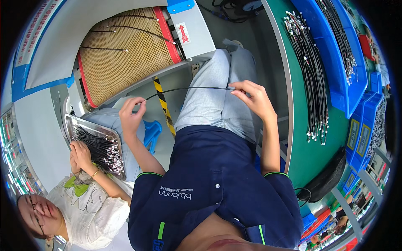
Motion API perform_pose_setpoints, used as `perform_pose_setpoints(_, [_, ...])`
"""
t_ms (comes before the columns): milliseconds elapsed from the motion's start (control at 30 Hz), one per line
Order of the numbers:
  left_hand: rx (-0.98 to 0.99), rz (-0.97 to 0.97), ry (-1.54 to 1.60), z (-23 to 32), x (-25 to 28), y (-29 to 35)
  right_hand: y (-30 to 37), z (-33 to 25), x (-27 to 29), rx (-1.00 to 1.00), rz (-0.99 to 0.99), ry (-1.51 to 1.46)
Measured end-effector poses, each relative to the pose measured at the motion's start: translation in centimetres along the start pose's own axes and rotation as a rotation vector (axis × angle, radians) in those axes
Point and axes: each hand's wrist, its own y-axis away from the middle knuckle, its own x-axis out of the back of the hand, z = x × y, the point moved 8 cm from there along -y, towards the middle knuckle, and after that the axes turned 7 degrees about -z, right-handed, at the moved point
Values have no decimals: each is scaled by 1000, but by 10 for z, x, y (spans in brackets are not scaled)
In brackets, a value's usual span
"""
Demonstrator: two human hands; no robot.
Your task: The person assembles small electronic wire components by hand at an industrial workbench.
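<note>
One cable in hand, others lying loose on the belt

A single thin black cable with small end connectors (188, 88) stretches in a shallow arch across the centre of the frame. The person's left hand (132, 113) pinches it near its left end between thumb and fingertips; the right hand (252, 97) pinches the other end the same way, above the pale jeans.

As far as can be judged, this piece is picked up and drawn out between the hands but not yet laid down. In the upper left, a few more black cables with white tips (104, 49) lie apart on a tan mesh conveyor belt with red edges (125, 71), untouched and seemingly left to handle.

At the upper right, a long bundle of black cables with white connectors (311, 79) rests on the green tabletop (299, 167), perhaps a gathered lot; more lie in a blue plastic bin (339, 83) beside it. At the lower left, a co-worker's hands (81, 154) are at a metal tray (92, 122) of similar cables. Whether any of these groups is finished cannot be told.
</note>
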Motion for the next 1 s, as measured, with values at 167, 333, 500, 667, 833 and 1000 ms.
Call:
perform_pose_setpoints(167, [-31,26,-30,3,6,3,1,7,-7,31,-7,-5])
perform_pose_setpoints(333, [-22,23,-12,5,3,2,4,21,-10,-183,-25,-39])
perform_pose_setpoints(500, [-34,45,-2,4,8,3,5,18,-8,-181,-36,-57])
perform_pose_setpoints(667, [-32,65,7,4,12,6,6,11,-5,-100,38,-62])
perform_pose_setpoints(833, [-78,88,-49,7,14,4,5,0,1,-47,83,21])
perform_pose_setpoints(1000, [-74,91,-59,4,16,9,7,-4,-1,-26,57,36])
